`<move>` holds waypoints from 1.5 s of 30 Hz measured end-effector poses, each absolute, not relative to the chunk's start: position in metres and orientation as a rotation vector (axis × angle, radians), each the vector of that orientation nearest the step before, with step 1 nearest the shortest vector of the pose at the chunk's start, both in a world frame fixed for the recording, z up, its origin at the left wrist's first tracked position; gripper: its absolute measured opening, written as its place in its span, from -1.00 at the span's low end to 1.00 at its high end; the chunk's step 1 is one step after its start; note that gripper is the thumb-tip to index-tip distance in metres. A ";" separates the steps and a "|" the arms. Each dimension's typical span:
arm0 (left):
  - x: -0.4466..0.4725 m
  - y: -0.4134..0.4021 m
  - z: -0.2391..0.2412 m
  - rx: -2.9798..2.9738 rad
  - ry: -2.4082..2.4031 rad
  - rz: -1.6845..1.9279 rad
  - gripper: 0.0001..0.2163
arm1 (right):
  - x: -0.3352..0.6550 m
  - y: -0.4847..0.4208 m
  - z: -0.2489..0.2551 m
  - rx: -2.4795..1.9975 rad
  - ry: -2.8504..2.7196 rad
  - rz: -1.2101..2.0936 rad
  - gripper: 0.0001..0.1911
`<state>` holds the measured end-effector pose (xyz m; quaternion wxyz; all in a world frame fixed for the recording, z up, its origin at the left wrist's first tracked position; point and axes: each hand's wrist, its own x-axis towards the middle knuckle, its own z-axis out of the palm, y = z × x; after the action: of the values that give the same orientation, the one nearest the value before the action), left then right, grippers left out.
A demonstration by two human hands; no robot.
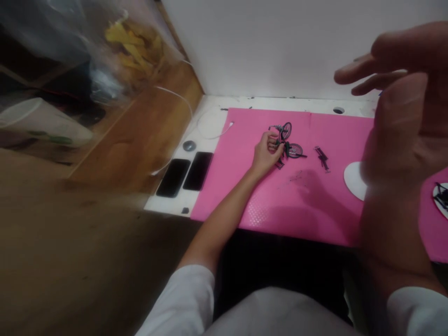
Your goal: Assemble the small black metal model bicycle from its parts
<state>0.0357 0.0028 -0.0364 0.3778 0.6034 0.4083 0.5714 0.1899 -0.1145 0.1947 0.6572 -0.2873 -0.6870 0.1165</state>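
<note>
My left hand (266, 153) rests on the pink mat (280, 205), fingers curled around the frame of a small model bicycle (289, 140) that lies on its side. My right hand (402, 116) is raised close to the camera, blurred, with its fingers stretched out and nothing in it. Small dark loose parts (322, 157) lie on the mat just right of the bicycle.
Two black phones (185, 173) lie side by side on the white table, left of the mat, near a white cable (210, 135) and a small metal disc (189, 145). A white plate (354, 179) sits at the right. A second plate (441, 198) with dark parts is at the far right edge.
</note>
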 end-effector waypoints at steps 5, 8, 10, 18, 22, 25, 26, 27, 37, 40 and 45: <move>0.036 0.007 -0.040 1.525 1.064 1.482 -0.67 | 0.202 -0.083 0.141 -0.774 -1.943 -0.078 -0.83; 0.037 0.008 -0.041 1.506 1.054 1.498 -0.65 | 0.223 -0.052 0.074 -0.982 -1.949 0.017 -0.83; 0.038 0.007 -0.041 1.495 1.052 1.505 -0.64 | 0.233 -0.038 0.033 -1.150 -1.947 0.138 -0.79; 0.041 0.002 -0.035 1.457 1.077 1.489 -0.64 | 0.229 -0.034 -0.022 -1.237 -1.902 0.209 -0.67; 0.041 0.000 -0.033 1.455 1.066 1.468 -0.64 | 0.227 -0.034 -0.024 -1.248 -1.915 0.232 -0.61; 0.042 -0.003 -0.033 1.476 1.037 1.453 -0.64 | 0.228 -0.035 -0.027 -1.218 -1.920 0.232 -0.62; 0.042 -0.003 -0.033 1.487 1.023 1.450 -0.64 | 0.229 -0.035 -0.028 -1.208 -1.918 0.222 -0.63; 0.042 -0.004 -0.034 1.495 1.006 1.451 -0.63 | 0.229 -0.035 -0.029 -1.198 -1.914 0.212 -0.63; 0.042 0.003 -0.047 1.533 0.921 1.476 -0.72 | 0.236 -0.033 -0.032 -1.144 -1.989 0.167 -0.57; 0.041 0.004 -0.048 1.524 0.904 1.482 -0.69 | 0.238 -0.033 -0.033 -1.175 -2.032 0.154 -0.56; 0.039 0.003 -0.050 1.506 0.756 1.500 -0.54 | 0.238 -0.033 -0.035 -1.191 -2.036 0.117 -0.55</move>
<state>0.0390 0.0033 -0.0495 0.4285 0.6031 0.3028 0.6009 0.2384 -0.0325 -0.0346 0.3803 -0.4665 -0.7973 0.0460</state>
